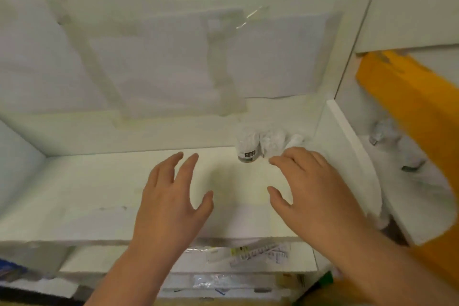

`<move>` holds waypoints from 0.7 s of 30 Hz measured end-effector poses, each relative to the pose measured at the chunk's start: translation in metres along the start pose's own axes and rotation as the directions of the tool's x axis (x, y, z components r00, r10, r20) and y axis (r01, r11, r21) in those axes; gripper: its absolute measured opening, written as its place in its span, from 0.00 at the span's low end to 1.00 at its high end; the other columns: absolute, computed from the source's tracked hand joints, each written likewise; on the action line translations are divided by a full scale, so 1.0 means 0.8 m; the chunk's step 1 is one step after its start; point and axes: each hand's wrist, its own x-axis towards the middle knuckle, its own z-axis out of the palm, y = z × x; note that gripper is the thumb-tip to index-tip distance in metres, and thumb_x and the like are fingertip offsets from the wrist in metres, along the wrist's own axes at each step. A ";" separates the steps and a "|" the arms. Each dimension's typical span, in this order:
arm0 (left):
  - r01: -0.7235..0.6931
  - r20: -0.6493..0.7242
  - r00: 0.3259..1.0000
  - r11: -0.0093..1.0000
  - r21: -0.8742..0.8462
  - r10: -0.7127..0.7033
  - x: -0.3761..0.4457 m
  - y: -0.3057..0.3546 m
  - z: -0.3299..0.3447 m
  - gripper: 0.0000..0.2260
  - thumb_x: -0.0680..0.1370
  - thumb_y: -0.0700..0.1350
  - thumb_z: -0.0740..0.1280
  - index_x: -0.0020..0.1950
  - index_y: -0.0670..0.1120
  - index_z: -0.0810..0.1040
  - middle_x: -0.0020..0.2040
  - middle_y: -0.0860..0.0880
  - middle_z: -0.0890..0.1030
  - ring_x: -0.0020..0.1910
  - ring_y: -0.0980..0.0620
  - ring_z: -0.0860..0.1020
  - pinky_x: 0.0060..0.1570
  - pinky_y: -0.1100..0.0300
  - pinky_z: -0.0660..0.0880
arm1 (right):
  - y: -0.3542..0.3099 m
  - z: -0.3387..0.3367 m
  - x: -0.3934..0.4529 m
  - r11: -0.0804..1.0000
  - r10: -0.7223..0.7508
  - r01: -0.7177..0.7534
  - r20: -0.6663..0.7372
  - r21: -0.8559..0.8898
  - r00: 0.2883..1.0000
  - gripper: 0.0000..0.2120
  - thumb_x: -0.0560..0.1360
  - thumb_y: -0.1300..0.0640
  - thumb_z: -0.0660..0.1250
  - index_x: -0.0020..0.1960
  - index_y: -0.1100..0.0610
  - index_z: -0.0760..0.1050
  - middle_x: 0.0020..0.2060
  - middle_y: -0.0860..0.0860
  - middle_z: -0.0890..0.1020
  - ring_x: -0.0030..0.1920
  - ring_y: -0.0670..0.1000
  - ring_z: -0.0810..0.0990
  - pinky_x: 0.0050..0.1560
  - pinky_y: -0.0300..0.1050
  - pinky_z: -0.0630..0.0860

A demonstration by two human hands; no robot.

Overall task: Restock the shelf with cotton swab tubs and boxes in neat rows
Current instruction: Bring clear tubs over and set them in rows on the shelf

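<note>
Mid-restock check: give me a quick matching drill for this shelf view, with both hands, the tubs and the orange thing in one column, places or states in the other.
Things:
1. left hand
2. right hand
3. cotton swab tubs
4. orange box

States:
A. back right corner of the shelf
B. beyond the shelf's right wall
C. open over mid-shelf
D. open, fingertips near the tubs

Pairs: 1-C, 2-D, 3-A, 4-B

bright, even light | soft overall blur | faint shadows | wide-angle edge bowing

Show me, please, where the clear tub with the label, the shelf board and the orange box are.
clear tub [246,150]: head view, on its labelled side.
shelf board [87,189]: head view, on its bare top.
orange box [407,97]: head view, on its flat face.
</note>
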 end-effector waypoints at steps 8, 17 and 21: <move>-0.394 0.036 0.913 0.899 -0.194 0.407 0.126 0.021 0.074 0.30 0.71 0.55 0.70 0.72 0.50 0.67 0.70 0.45 0.69 0.69 0.44 0.66 0.65 0.51 0.68 | -0.013 0.008 -0.004 0.935 0.287 -0.306 -0.125 -0.178 0.950 0.21 0.70 0.46 0.72 0.61 0.48 0.73 0.55 0.46 0.76 0.53 0.49 0.74 0.53 0.46 0.76; -0.558 0.008 0.814 0.786 -0.268 0.580 0.171 0.031 0.129 0.23 0.69 0.45 0.69 0.64 0.46 0.75 0.64 0.44 0.73 0.64 0.41 0.67 0.61 0.50 0.71 | -0.044 0.024 -0.015 0.834 0.387 -0.443 -0.222 -0.329 0.895 0.24 0.66 0.45 0.75 0.60 0.48 0.74 0.53 0.45 0.78 0.51 0.49 0.77 0.48 0.42 0.73; -0.550 0.006 0.810 0.764 -0.338 0.586 0.164 0.006 0.119 0.25 0.68 0.43 0.72 0.65 0.51 0.74 0.64 0.46 0.73 0.63 0.43 0.68 0.59 0.52 0.72 | -0.048 0.028 -0.002 0.859 0.401 -0.445 -0.207 -0.254 0.893 0.22 0.70 0.47 0.72 0.61 0.51 0.75 0.56 0.48 0.77 0.54 0.52 0.76 0.54 0.45 0.74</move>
